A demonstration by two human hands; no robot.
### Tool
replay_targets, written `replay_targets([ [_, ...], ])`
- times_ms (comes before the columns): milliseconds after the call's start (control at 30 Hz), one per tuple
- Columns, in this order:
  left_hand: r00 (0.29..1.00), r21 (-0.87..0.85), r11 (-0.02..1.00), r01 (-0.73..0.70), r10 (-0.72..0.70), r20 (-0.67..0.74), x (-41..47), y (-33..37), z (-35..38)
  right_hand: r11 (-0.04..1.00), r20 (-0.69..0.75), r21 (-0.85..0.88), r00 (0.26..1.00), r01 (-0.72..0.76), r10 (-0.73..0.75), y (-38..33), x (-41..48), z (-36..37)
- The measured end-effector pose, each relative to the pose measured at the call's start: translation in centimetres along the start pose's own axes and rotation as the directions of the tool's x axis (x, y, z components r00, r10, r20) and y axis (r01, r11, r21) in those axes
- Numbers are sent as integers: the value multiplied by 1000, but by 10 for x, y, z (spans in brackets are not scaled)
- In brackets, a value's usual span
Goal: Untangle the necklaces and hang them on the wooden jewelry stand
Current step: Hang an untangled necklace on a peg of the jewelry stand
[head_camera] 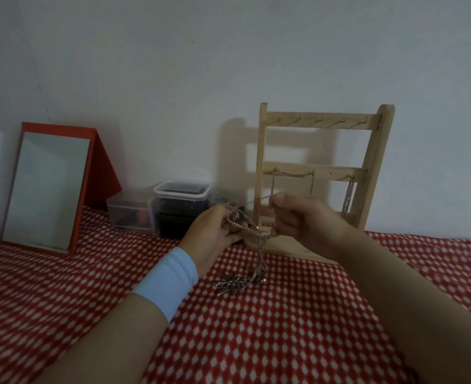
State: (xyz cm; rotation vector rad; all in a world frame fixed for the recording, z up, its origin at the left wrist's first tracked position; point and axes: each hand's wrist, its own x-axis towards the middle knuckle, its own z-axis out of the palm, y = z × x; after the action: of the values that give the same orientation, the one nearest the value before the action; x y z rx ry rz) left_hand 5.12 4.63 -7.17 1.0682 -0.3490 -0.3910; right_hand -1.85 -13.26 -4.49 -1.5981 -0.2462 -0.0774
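Above red-and-white tabletop [284, 342], just in front of the wooden stand [323, 123], with fingers of left hand [215, 234] pinching the tangled necklaces [245, 227] and fingers of right hand [303, 220] pinching one thin strand [252, 202], draw that strand out slowly, without tugging, pendants [237, 284] left resting on the cloth.

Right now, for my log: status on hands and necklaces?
Left hand, right hand pinch tangled necklaces. Tail piled on tablecloth. Hung chains already on stand. Nothing blocking.

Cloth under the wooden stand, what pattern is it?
The cloth is red with white diamonds; head view.
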Motion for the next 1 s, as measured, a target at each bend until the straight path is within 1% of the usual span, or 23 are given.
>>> replay_targets([
  [67, 1000, -17, 1000, -1, 1, -7, 0, 3, -1, 966, -127, -257, 992, -26, -7, -2, -1, 2],
  [133, 1000, -13, 1000, -8, 8, -6, -2, 4, 1, 870, -240, -490, 968, -52, -77, -6, 0, 7],
  [200, 999, 12, 999, -32, 32, -10, -4, 6, 5, 771, -304, -634, 937, -64, -171, -7, 4, 11],
  [233, 999, 45, 998, -51, 51, -10, -5, 7, 6, 751, -335, -656, 922, -79, -196, -8, 4, 12],
  [267, 997, 99, 992, -73, 74, -6, -6, 9, 7, 772, -374, -629, 907, -94, -195, -9, 5, 12],
  [300, 994, 178, 979, -104, 106, 1, -6, 12, 7, 841, -418, -533, 894, -98, -161, -11, 4, 11],
  [333, 990, 260, 955, -141, 143, 12, -5, 14, 7, 929, -446, -361, 890, -78, -99, -14, 4, 11],
  [367, 983, 333, 925, -181, 182, 27, -5, 16, 7, 991, -446, -133, 894, -33, -30, -18, 3, 12],
  [400, 976, 383, 898, -215, 215, 44, -5, 19, 7, 995, -418, 96, 908, 14, 28, -22, 2, 11],
  [433, 970, 412, 880, -238, 237, 56, -5, 22, 7, 964, -382, 262, 922, 41, 64, -25, 1, 10],
  [467, 967, 418, 873, -249, 246, 63, -5, 25, 8, 938, -347, 344, 934, 46, 82, -28, 0, 8],
  [500, 968, 404, 880, -249, 243, 67, -6, 28, 8, 934, -321, 356, 943, 36, 86, -29, 0, 6],
  [533, 971, 368, 898, -240, 229, 75, -6, 31, 9, 952, -307, 304, 949, 24, 74, -29, 0, 3],
  [567, 974, 321, 920, -227, 210, 86, -7, 33, 10, 980, -311, 198, 949, 20, 44, -29, -1, 3],
  [633, 978, 253, 947, -200, 180, 101, -9, 37, 12, 993, -320, -116, 945, 36, -72, -29, -3, 4],
  [667, 980, 250, 949, -193, 172, 103, -11, 38, 13, 961, -310, -275, 942, 43, -131, -30, -4, 7],
  [700, 980, 264, 946, -190, 168, 106, -12, 38, 15, 904, -285, -426, 943, 39, -175, -31, -5, 8],
  [733, 980, 285, 940, -188, 163, 111, -13, 38, 16, 822, -237, -569, 952, 25, -193, -32, -4, 9],
  [767, 980, 308, 933, -186, 156, 121, -13, 37, 16, 723, -174, -691, 970, 3, -170, -33, -3, 10],
  [800, 980, 330, 926, -183, 145, 137, -14, 36, 17, 639, -118, -769, 987, -20, -111, -34, -3, 12],
  [833, 979, 350, 919, -180, 132, 159, -14, 36, 17, 596, -83, -802, 996, -46, -35, -35, -4, 13],
  [900, 975, 376, 913, -158, 84, 207, -16, 36, 16, 563, -58, -821, 996, -88, 71, -38, -6, 13],
  [1000, 961, 403, 913, -58, -58, 269, -19, 36, 11, 477, -90, -863, 980, -166, 177, -38, -9, 3],
])
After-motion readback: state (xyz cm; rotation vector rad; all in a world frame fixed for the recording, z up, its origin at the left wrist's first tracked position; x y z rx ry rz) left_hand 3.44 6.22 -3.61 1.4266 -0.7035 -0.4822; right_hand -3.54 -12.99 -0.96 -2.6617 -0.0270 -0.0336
